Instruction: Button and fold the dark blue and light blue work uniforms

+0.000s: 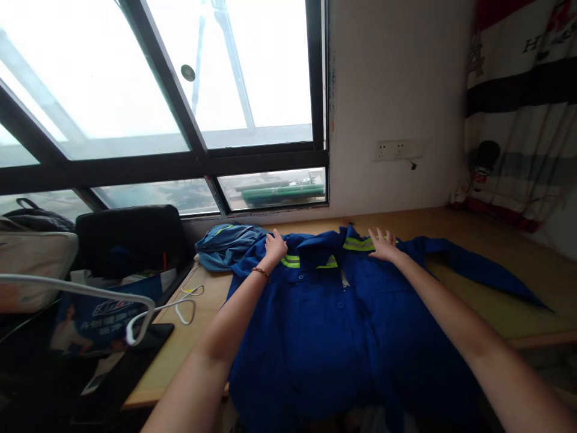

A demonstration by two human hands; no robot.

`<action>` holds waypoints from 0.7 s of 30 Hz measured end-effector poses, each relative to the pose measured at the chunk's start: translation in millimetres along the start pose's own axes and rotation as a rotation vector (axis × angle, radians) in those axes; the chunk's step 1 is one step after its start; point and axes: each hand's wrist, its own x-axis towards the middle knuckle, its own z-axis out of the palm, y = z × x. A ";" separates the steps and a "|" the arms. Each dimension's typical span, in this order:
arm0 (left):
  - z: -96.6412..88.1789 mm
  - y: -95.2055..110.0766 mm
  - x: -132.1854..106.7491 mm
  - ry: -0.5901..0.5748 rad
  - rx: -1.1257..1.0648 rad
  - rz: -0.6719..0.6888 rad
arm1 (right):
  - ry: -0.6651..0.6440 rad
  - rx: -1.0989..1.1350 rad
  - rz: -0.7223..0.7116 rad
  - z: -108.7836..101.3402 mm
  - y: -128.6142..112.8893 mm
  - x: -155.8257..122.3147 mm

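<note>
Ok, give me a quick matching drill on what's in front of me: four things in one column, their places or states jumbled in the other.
Things:
1. left hand
2. right hand
3. crumpled blue garment
4. wall socket

Places or states:
A. bunched up on the table, at its far left
B. fingers spread flat on the blue jacket
C. on the white wall
D. bracelet on its wrist

Pairs: 1-D, 2-B, 3-A, 4-C.

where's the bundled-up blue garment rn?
Head view: the bundled blue garment lies at the far left of the wooden table, below the window, just left of the left hand, which rests on the spread blue jacket.
</note>
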 end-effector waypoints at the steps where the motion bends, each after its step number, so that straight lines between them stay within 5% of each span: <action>1: 9.1 1.9 -13.8 -0.014 0.015 0.023 | -0.077 0.014 0.017 13.6 -10.3 -7.2; 7: 43.1 12.6 -110.2 -0.194 0.030 0.271 | -0.180 0.203 -0.110 62.7 -66.9 -73.4; 11: 61.9 29.4 -152.0 -0.341 -0.030 0.587 | -0.074 0.239 -0.131 84.4 -100.9 -104.0; 16: 78.2 47.0 -140.2 -0.242 0.019 0.545 | 0.083 0.213 -0.076 93.1 -103.1 -90.2; 21: 77.2 61.7 -112.9 -0.236 0.027 0.458 | 0.075 0.387 -0.091 70.2 -94.9 -59.8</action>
